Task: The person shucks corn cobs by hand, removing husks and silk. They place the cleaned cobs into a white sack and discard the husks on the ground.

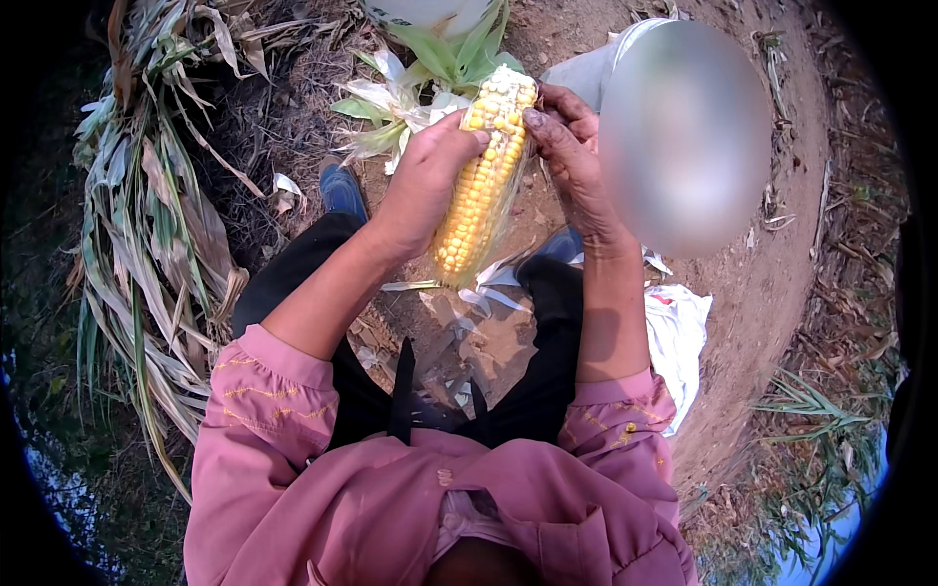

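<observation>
A husked ear of corn [480,190] with yellow kernels is held slantwise in front of me, its paler end pointing away. Fine silk strands cling along its right side. My left hand [429,179] is wrapped around the ear from the left, the thumb lying across the kernels. At the upper right edge, the thumb and fingers of my right hand [575,150] close against the ear. Whether they also pinch silk is too fine to tell. Dark stains mark the right fingertips. Pale and green husks [410,110] lie on the ground just beyond the ear.
A whitish container [432,11] stands at the top edge. Another pale container [582,73] is to the right, largely covered by a blurred patch. Dry corn stalks and leaves [157,242] pile up at left. White cloth or bag material [678,337] lies beside my right forearm.
</observation>
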{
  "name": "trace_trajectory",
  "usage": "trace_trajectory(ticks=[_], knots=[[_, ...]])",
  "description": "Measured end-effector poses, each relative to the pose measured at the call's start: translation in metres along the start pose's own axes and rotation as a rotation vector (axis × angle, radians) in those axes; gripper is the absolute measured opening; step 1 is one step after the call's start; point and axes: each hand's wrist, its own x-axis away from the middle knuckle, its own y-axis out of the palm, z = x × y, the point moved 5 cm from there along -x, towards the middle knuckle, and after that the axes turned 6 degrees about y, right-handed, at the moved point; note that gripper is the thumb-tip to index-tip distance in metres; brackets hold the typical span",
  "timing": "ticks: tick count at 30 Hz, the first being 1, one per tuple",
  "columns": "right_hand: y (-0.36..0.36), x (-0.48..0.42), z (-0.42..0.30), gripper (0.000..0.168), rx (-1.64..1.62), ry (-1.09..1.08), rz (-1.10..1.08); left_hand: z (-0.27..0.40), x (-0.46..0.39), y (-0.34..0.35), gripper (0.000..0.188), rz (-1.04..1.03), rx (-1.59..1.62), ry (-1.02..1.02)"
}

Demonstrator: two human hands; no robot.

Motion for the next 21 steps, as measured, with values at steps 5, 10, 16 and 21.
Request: trace_trajectory(ticks=[5,10,16,21], knots=[[0.0002,0.0020,-0.0009,0.043,-0.003,-0.015,0.000,-0.0021,-0.0014,-0.0032,0.031,-0.051,-0.177,0.057],[-0.0019,0.0018,0.0004,0.043,0.001,0.001,-0.003,-0.0009,-0.0018,-0.0010,0.035,-0.110,-0.222,0.114],[-0.0024,0.0005,0.0012,0.041,-0.021,-0.006,-0.007,-0.0005,-0.0013,0.0032,0.041,-0.131,-0.125,0.123],[-0.0038,-0.0002,0.0031,0.039,-0.023,-0.007,-0.006,0.0007,-0.0002,0.0038,0.042,-0.143,-0.126,0.100]])
